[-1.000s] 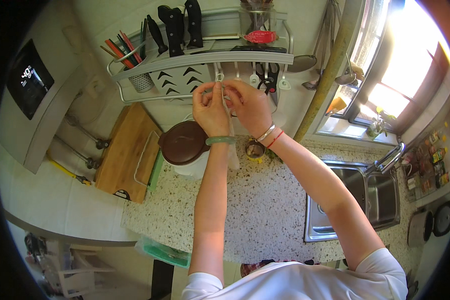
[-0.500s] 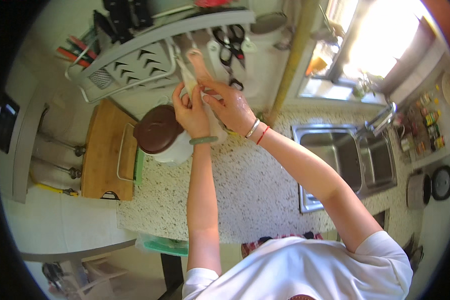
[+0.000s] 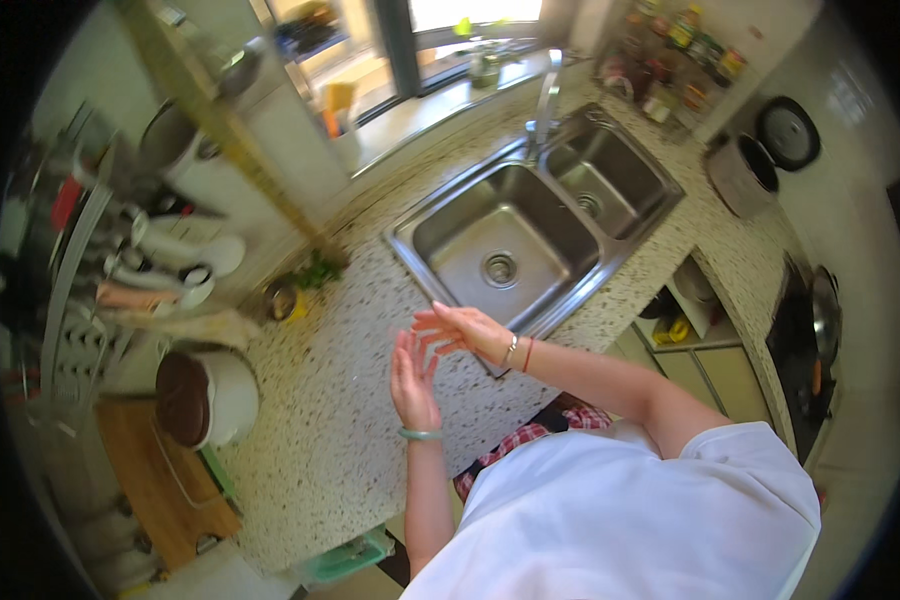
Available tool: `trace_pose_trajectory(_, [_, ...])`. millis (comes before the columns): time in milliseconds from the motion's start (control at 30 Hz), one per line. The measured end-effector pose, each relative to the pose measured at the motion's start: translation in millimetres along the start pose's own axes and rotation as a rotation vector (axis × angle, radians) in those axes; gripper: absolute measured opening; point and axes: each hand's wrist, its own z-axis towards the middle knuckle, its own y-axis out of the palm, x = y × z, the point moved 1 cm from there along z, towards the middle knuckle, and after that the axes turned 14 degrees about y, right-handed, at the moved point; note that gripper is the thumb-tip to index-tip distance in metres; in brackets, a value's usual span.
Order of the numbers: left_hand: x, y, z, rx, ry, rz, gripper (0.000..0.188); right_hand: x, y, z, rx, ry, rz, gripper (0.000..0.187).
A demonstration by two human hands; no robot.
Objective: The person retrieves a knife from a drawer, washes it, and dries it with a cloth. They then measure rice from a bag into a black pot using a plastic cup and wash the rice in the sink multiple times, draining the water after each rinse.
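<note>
My left hand [image 3: 413, 382], with a green bangle at the wrist, is raised over the speckled counter [image 3: 315, 410]. Its fingers are stretched out and it holds nothing. Close beside it, at the sink's near left corner, is my right hand [image 3: 467, 333], wearing a silver bangle and a red string. Its fingers are also extended and bare. Fingertips of the two hands come near each other; whether they touch I cannot tell. The steel double-bowl sink [image 3: 402, 236] lies just beyond, with a faucet [image 3: 546, 100] at its back edge.
At the left stand a white pot with a brown lid [image 3: 182, 398] and a wooden cutting board [image 3: 150, 490]. Utensils and a pale cloth [image 3: 205, 325] hang from a wall rack [image 3: 75, 240]. A yellowish pipe [image 3: 235, 150] rises from the counter. Bottles [image 3: 685, 30] and a lidded cooker [image 3: 742, 175] are at the right.
My hands have left the hanging cloth by the rack and moved right, toward the sink. Their fingers have straightened. The view has swung to the right.
</note>
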Motion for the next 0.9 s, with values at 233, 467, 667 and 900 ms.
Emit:
trace_pose_trajectory(233, [-100.7, 52.1, -22.7, -0.391, 0.103, 0.56, 0.035, 25.1, -113.2, -122.4, 0.357, -0.049, 0.051, 0.041])
trace_pose_trajectory(467, [-161.0, 175.4, -57.2, -0.348, -0.09, 0.564, 0.04, 48.9, -228.7, -214.8, 0.541, -0.063, 0.21, 0.034])
trace_pose_trajectory(667, [-230.0, 295.3, -91.2, -0.532, 0.375, 0.769, 0.04, 44.2, -326.5, -295.0, 0.546, -0.349, 0.214, 0.034])
trace_pose_trajectory(900, [-285.6, 411.4, -93.1, -0.795, 0.28, 0.678, 0.041, -0.2, -415.2, -389.7, 0.754, -0.326, 0.337, 0.034])
